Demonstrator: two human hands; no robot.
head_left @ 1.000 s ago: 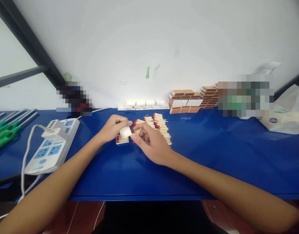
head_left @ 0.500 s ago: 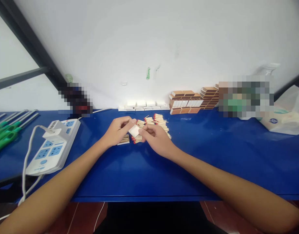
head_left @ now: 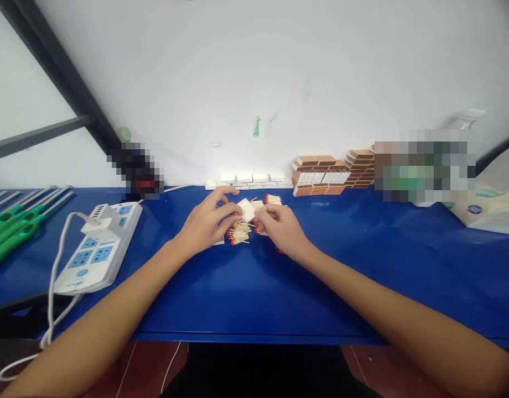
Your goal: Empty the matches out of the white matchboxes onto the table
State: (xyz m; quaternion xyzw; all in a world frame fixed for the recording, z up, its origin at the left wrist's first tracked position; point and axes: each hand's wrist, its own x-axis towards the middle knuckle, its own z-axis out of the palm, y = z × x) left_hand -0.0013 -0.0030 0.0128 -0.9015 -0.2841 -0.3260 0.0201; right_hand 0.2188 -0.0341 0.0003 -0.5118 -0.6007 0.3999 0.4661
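My left hand [head_left: 207,224] pinches a small white matchbox tray [head_left: 246,209] just above the blue table [head_left: 254,287]. My right hand [head_left: 279,226] is curled next to it, fingers closed over a bunch of matches from the red-tipped match pile [head_left: 240,233] below. More matches [head_left: 272,199] lie just behind the hands. A filled tray sits mostly hidden under my left hand.
A white power strip [head_left: 92,249] with a plugged cable lies at the left, green-handled tools [head_left: 14,224] beyond it. White trays [head_left: 248,179] and stacked brown matchboxes [head_left: 333,174] line the wall. A plastic bag [head_left: 491,202] sits far right.
Both hands moved right and slightly away from me over the match pile. The white tray went with my left hand; my right hand closed on matches.
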